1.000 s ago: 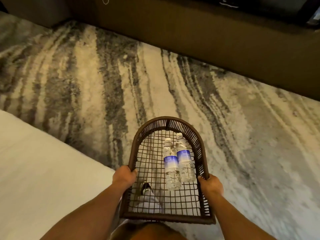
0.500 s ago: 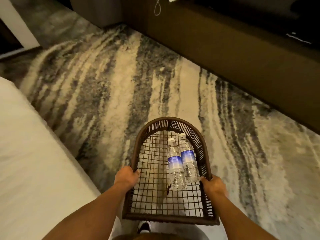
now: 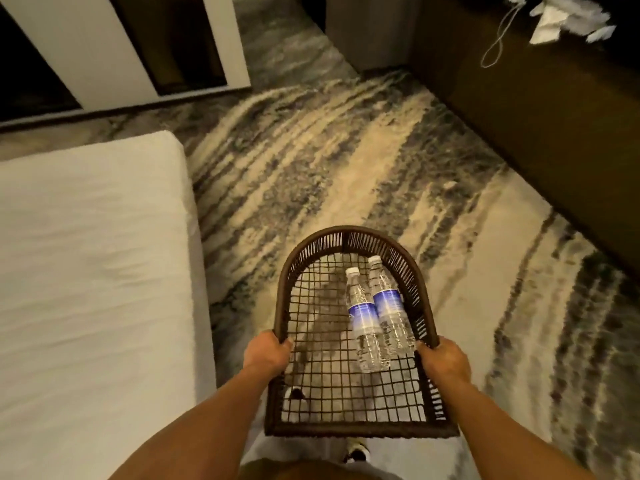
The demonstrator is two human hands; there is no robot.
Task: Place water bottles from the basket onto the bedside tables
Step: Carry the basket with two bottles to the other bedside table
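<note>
White bedding covers the mattress corner (image 3: 86,271) I see well to the left of my left hand (image 3: 266,353). That hand is clamped over the left rim of the dark brown woven wicker basket (image 3: 351,233), fingers curled over its edge. Between my two grips, two clear plastic water bottles with blue labels and white caps lie on the open mesh floor, touching side by side, caps pointing away from me: the left bottle (image 3: 363,320) slightly nearer me, the right bottle (image 3: 389,303) close to the right wall. My right hand (image 3: 445,360) grips the right rim the same way. Grey-and-cream streaked carpet (image 3: 346,161) shows beneath; a dark brown cabinet front (image 3: 554,133) stands beyond my right grip.
</note>
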